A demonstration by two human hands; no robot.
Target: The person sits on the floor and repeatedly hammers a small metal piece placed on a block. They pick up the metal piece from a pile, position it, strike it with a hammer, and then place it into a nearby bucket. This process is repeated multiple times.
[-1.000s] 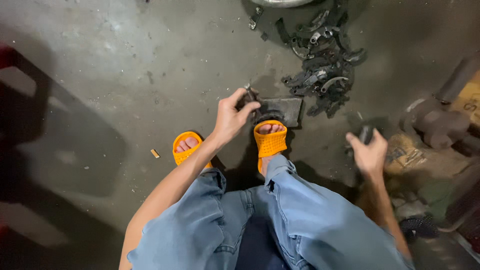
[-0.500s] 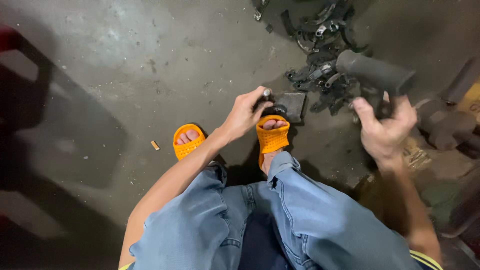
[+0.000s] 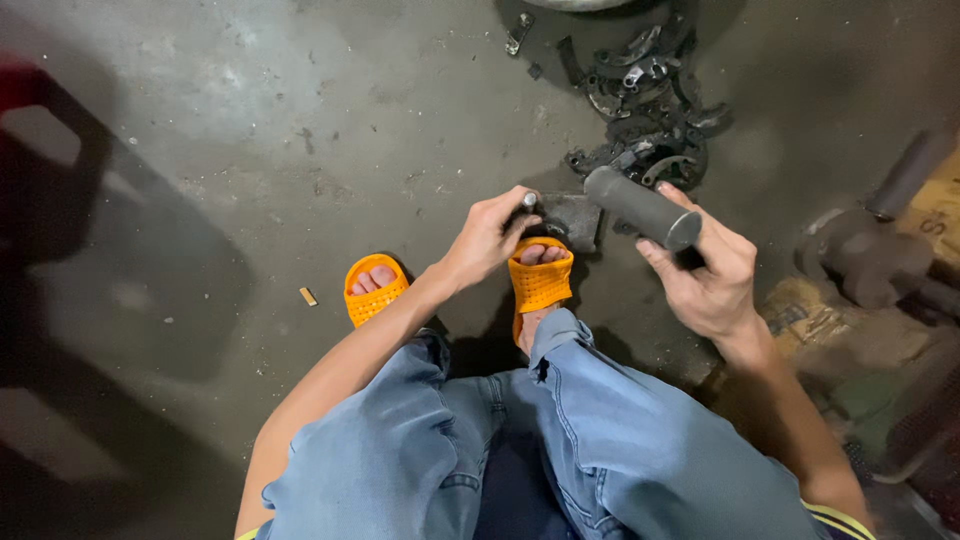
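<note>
My left hand (image 3: 490,236) is closed around a short metal punch (image 3: 526,202) held upright on a dark metal block (image 3: 574,217) that lies on the concrete floor in front of my right orange sandal (image 3: 540,279). My right hand (image 3: 706,268) grips the handle of a heavy dark cylindrical hammer (image 3: 640,208), raised just to the right of the block, its head pointing toward the punch. My left orange sandal (image 3: 374,290) rests on the floor to the left.
A heap of curved dark metal scrap parts (image 3: 645,100) lies beyond the block. Heavy rusty iron pieces (image 3: 872,252) and cardboard (image 3: 810,315) sit at the right. A small cigarette butt (image 3: 308,296) lies left of my foot. A dark shadowed shape covers the floor at the left.
My right hand picked up the hammer from the right, lifted it high, and now brings it down close to the punch. My left hand stays on the punch.
</note>
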